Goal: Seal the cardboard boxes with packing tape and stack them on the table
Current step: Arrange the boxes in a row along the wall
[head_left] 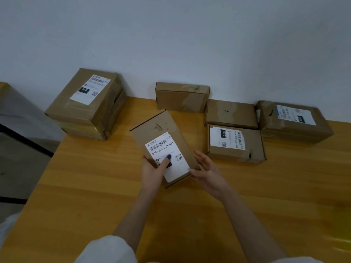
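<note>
Now left hand (152,170) grips labelled box (161,128), right hand (208,172) open, steadying its corner; next likely lift onto stack (89,112).

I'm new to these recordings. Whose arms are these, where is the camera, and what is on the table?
There is no machine here. A person works with bare hands, and the one picture comes from a camera worn on the head, looking forward and down over the arms.

The left hand grips the near end of a small cardboard box, with its thumb on the white shipping label. The right hand is open at that box's right edge.

More boxes lie on the wooden table. There is a stack at the far left and a plain box against the wall. At the right are an unlabelled box, a labelled box in front of it, and another labelled box at the far right. No tape roll is in view.
</note>
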